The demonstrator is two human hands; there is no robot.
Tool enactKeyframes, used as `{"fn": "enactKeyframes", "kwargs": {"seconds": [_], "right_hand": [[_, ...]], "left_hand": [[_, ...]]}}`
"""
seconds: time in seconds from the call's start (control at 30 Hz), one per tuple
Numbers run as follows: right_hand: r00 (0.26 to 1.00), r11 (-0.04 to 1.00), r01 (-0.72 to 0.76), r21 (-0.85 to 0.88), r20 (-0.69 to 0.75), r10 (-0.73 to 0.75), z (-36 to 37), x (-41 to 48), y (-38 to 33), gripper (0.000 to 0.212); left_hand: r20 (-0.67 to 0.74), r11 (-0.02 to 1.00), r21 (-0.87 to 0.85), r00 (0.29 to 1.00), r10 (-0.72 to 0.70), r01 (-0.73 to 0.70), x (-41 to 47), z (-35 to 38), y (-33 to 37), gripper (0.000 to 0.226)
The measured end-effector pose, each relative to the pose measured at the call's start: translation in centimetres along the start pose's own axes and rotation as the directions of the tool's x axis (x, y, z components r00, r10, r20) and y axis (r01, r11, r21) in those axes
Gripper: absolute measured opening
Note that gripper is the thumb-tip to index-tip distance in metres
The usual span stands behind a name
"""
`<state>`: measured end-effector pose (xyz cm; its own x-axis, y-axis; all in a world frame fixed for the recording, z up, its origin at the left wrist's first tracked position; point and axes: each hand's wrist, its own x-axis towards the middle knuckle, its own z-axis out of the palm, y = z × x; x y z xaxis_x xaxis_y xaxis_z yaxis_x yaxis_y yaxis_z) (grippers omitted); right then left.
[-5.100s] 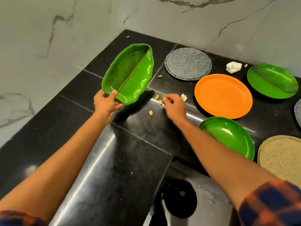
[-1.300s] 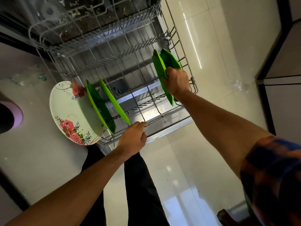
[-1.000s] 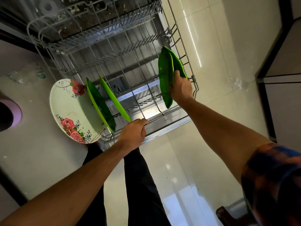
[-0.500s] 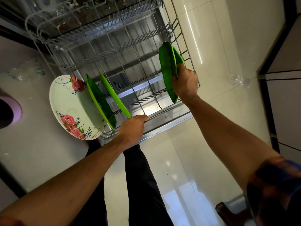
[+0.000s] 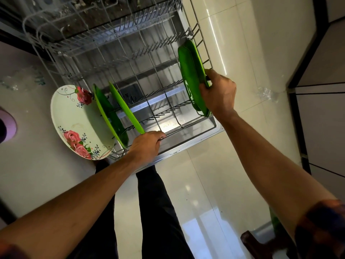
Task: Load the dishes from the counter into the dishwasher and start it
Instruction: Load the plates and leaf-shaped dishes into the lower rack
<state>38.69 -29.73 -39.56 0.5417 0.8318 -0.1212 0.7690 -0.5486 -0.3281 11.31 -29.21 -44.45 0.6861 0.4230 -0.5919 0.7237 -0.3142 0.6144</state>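
The dishwasher's lower wire rack (image 5: pixel 130 58) is pulled out below me. My right hand (image 5: pixel 217 94) grips a green leaf-shaped dish (image 5: pixel 190 75) that stands on edge against the rack's right side. My left hand (image 5: pixel 145 146) holds the rack's front wire rim, fingers curled over it. Two green plates (image 5: pixel 113 116) stand upright in the tines at the rack's left, and a white plate with pink roses (image 5: pixel 78 120) stands beside them at the left end.
Glossy cream floor tiles (image 5: pixel 214 184) surround the rack. My dark trouser legs (image 5: pixel 158 212) are just before its front edge. Dark cabinet edges (image 5: pixel 302 75) run down the right. A dark wooden object (image 5: pixel 261 242) sits at the lower right.
My right hand has shifted the green leaf dish further right and set it more upright against the rack's side. My left hand stays on the front rim.
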Motion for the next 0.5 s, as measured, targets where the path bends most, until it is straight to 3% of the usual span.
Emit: {"fn": "enactKeyframes", "kwargs": {"seconds": [0.27, 0.5], "right_hand": [[0.993, 0.993, 0.116, 0.017, 0.018, -0.116, 3.5, -0.1, 0.1, 0.024], [0.993, 0.999, 0.041, 0.000, 0.112, -0.041, 6.4, 1.2, -0.1, 0.019]], "left_hand": [[-0.002, 1.000, 0.011, 1.000, -0.003, 0.003, 0.0, 0.1, 0.1, 0.024], [-0.021, 1.000, 0.003, 1.000, 0.005, -0.005, 0.0, 0.2, -0.1, 0.024]]}}
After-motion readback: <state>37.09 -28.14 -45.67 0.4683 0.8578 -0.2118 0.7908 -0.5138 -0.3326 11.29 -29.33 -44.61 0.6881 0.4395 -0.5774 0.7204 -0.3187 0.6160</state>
